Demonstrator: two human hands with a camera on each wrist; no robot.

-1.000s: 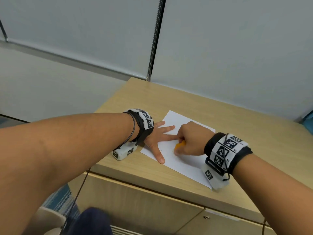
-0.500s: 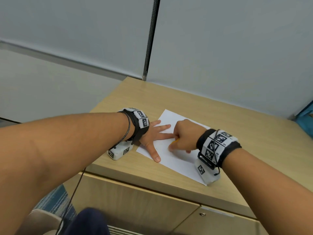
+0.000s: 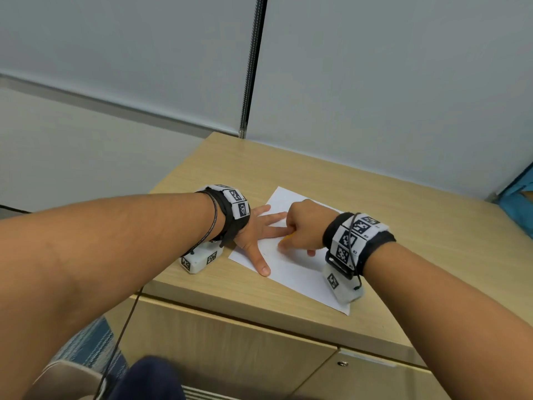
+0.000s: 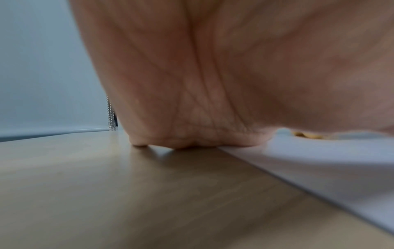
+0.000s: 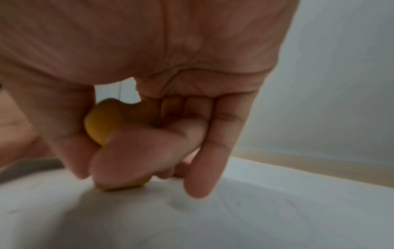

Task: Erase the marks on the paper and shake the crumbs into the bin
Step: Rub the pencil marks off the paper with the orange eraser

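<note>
A white paper (image 3: 291,272) lies flat on the tabletop (image 3: 403,226), set at a slant, its near corner close to the front edge at about 5 o'clock from the sheet's middle. The left hand (image 3: 256,235) lies on the paper's left side at about 9 o'clock, fingers straight and spread, thumb (image 3: 261,262) pointing toward 5 o'clock, pressing the sheet down. In the left wrist view the heel of the palm (image 4: 192,101) rests right at the paper's edge (image 4: 319,168), partly on the bare wood (image 4: 127,193).

The right hand (image 3: 305,226) sits near the middle of the paper, just beside the left fingers and touching or nearly touching them. It is clenched around a yellow eraser (image 5: 102,123), pinched between thumb (image 5: 70,143) and curled fingers (image 5: 138,151), with the little finger (image 5: 211,151) hanging straighter down to the sheet. The eraser's lower end meets the paper (image 5: 234,219). From the head view only a sliver of yellow (image 3: 288,236) shows under the knuckles. Faint grey marks show on the sheet near the eraser; they are too dim to make out.

Each wrist carries a black band with black-and-white tags and a small white box below it. At 7 o'clock, below the tabletop, are cabinet doors (image 3: 230,350). Grey blinds (image 3: 375,82) hang behind at 12 o'clock.
</note>
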